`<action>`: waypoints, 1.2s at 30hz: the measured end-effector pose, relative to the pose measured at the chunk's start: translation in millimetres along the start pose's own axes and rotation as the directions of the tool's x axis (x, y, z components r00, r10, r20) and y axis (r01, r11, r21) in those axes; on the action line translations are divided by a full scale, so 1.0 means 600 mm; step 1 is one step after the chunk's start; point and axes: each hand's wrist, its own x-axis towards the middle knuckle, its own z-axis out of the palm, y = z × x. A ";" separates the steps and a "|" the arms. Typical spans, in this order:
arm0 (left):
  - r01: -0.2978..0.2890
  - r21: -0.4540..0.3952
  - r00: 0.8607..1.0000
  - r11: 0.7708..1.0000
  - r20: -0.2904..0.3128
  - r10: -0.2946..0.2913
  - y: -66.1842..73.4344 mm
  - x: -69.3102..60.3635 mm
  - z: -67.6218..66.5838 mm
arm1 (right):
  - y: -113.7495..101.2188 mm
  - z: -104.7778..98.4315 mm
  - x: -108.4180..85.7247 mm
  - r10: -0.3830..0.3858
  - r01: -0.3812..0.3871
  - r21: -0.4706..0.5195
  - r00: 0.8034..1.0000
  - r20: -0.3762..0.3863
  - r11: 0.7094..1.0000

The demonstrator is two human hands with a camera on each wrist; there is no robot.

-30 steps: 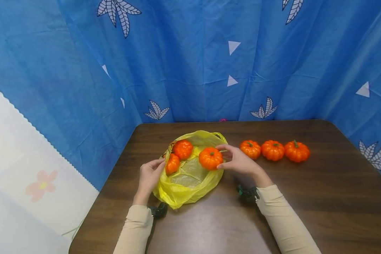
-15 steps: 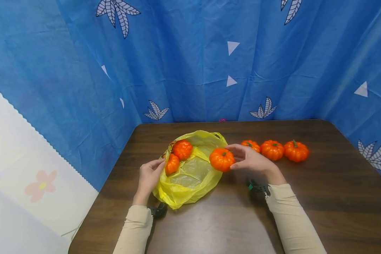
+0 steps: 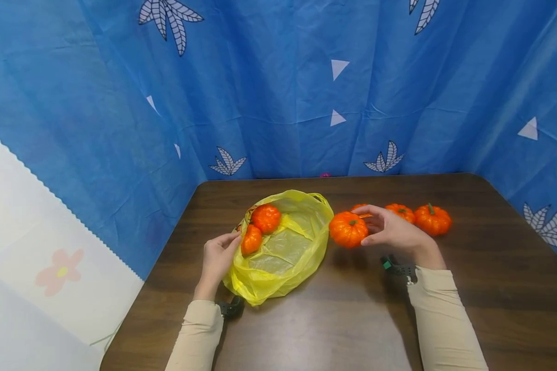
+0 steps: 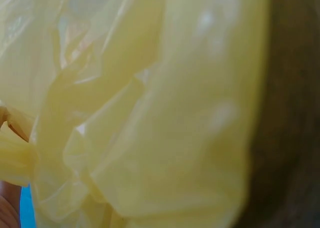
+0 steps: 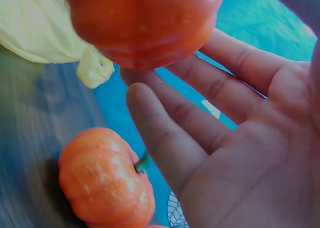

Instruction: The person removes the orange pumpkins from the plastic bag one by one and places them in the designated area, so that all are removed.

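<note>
The left hand [image 3: 219,262] pinches the left rim of a yellow bag [image 3: 276,288] containing two pumpkins [image 3: 266,218]. Just right of it, the right hand [image 3: 396,233] grips another pumpkin [image 3: 347,230], raised above the table [image 3: 325,330]. Behind stand three more pumpkins [image 3: 432,220], one mostly hidden, then a blue curtain [image 3: 278,87].

Left sleeve [image 3: 196,335] pale beige, plain, crumpled near wrist. Right sleeve [image 3: 447,319] matching, creased crosswise along forearm. Left wrist camera [image 3: 232,307] black, compact. Right wrist camera [image 3: 400,270] also black, small green square [image 3: 387,265] on end. Both hands [image 3: 219,261] [image 3: 400,235] bare.
</note>
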 end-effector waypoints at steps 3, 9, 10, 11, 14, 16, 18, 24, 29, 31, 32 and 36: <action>0.000 0.007 1.000 1.000 -0.002 0.000 -0.001 0.000 -0.001 | 0.002 -0.007 -0.005 0.019 -0.019 -0.017 1.000 -0.011 1.000; -0.011 0.015 1.000 1.000 -0.004 0.011 -0.001 -0.001 0.000 | 0.009 -0.017 -0.015 0.058 -0.059 -0.050 0.998 -0.029 0.997; -0.013 0.016 1.000 1.000 -0.004 0.013 -0.001 -0.001 0.000 | 0.011 -0.018 -0.016 0.059 -0.060 -0.054 0.998 -0.028 0.997; -0.014 0.019 1.000 1.000 -0.003 0.014 -0.002 0.000 0.000 | 0.013 -0.020 -0.017 0.063 -0.064 -0.053 0.998 -0.027 0.997; -0.011 0.023 1.000 1.000 -0.005 0.011 -0.001 0.001 0.000 | 0.016 -0.024 -0.020 0.078 -0.079 -0.062 0.997 -0.025 0.995; -0.005 0.024 1.000 1.000 -0.003 0.005 -0.001 0.001 0.001 | 0.018 -0.027 -0.021 0.087 -0.088 -0.069 0.996 -0.023 0.994; 0.002 0.025 1.000 1.000 -0.001 -0.002 0.000 0.001 0.000 | 0.020 -0.029 -0.022 0.096 -0.097 -0.076 0.995 -0.024 0.992; 0.009 0.023 1.000 1.000 0.004 -0.009 0.000 0.001 0.000 | 0.025 -0.034 -0.026 0.094 -0.094 -0.067 0.996 -0.010 0.993; 0.002 0.025 1.000 1.000 -0.001 -0.002 0.001 0.001 -0.001 | 0.027 -0.036 -0.029 0.109 -0.109 -0.068 0.994 -0.006 0.992; -0.002 0.027 1.000 1.000 -0.003 0.003 0.001 0.001 -0.001 | 0.029 -0.037 -0.030 0.115 -0.115 -0.067 0.993 -0.004 0.991; -0.005 0.028 1.000 1.000 -0.004 0.005 0.001 0.001 -0.001 | 0.030 -0.037 -0.031 0.114 -0.114 -0.068 0.993 -0.003 0.991; -0.012 0.019 1.000 1.000 -0.002 0.012 0.000 0.002 -0.001 | 0.037 -0.040 -0.032 0.112 -0.111 -0.066 0.994 0.002 0.992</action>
